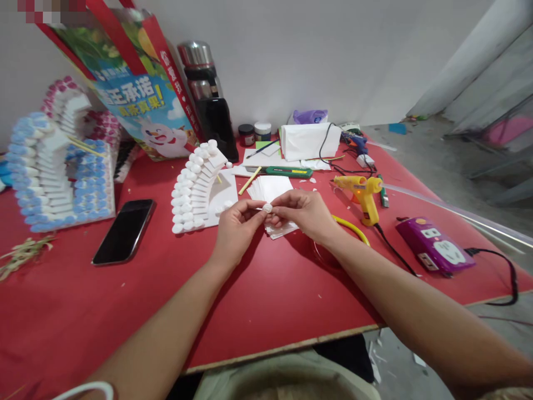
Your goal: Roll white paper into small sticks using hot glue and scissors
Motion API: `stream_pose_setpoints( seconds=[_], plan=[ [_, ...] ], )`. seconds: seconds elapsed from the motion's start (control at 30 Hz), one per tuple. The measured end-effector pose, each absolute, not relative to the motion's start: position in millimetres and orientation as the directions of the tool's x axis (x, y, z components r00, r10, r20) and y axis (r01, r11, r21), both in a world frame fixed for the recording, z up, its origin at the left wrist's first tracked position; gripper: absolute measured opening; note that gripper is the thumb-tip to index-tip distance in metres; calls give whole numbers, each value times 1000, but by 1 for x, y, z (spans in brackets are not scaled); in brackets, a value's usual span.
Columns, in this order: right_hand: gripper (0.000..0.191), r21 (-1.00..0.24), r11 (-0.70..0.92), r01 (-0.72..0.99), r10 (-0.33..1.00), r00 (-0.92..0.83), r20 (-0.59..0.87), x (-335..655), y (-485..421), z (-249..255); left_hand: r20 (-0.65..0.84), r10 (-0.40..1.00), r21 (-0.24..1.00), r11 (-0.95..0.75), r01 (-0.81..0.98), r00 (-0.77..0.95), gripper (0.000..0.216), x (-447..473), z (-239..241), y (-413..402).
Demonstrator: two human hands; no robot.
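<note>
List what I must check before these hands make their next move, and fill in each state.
1. Small, roundish white piece pinched by the left hand and right hand: ok.
2. Yellow pistol-shaped glue gun apart from both hands: ok.
3. Glue gun's small orange light lit: ok.
4. Nozzle hot: cannot tell.
5. Blade of the long green utility knife retracted: cannot tell.
6. Stack of white paper sheets squared up: not ok, its edges are fanned out.
</note>
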State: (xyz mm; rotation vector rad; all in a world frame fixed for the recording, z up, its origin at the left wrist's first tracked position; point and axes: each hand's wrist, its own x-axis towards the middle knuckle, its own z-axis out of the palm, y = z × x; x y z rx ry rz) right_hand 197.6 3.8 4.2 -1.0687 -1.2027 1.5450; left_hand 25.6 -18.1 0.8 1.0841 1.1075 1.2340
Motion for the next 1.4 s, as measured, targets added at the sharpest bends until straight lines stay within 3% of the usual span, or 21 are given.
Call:
stream_pose_setpoints(
  seconds=[0.17, 0.47, 0.63, 0.8, 0.97, 1.17, 1.4],
  plan=[
    [43, -981, -151, -119, 965, -234, -120, 197, 3, 4, -14, 999, 995, 17, -94, 29, 32, 24, 0, -18],
    [32, -995, -84, 61, 974, -204, -95, 195, -4, 9, 76, 997, 997, -75, 34, -11, 18, 24, -8, -21],
    [25, -992, -124, 27, 970, -208, -127, 194, -4, 10, 70, 997, 997, -69, 36, -18, 16, 27, -3, -23],
    [24, -988, -154, -29, 967, -208, -144, 198, 1, 12, 95, 991, 993, -100, 55, 89, 35, 24, 0, -20],
    [24, -980, -194, -50, 943, -284, -172, 199, 2, 15, 96, 992, 984, -107, 140, 85, 28, 19, 2, -18],
    [21, -991, -77, -110, 983, -175, -57, 205, 4, 20, -45, 996, 993, 53, -101, 81, 33, 11, 10, -13],
    [20, -998, 38, -52, 995, -90, 42, 209, 7, 20, -139, 985, 891, 171, -420, 105, 21, 0, 19, -3]
  ],
)
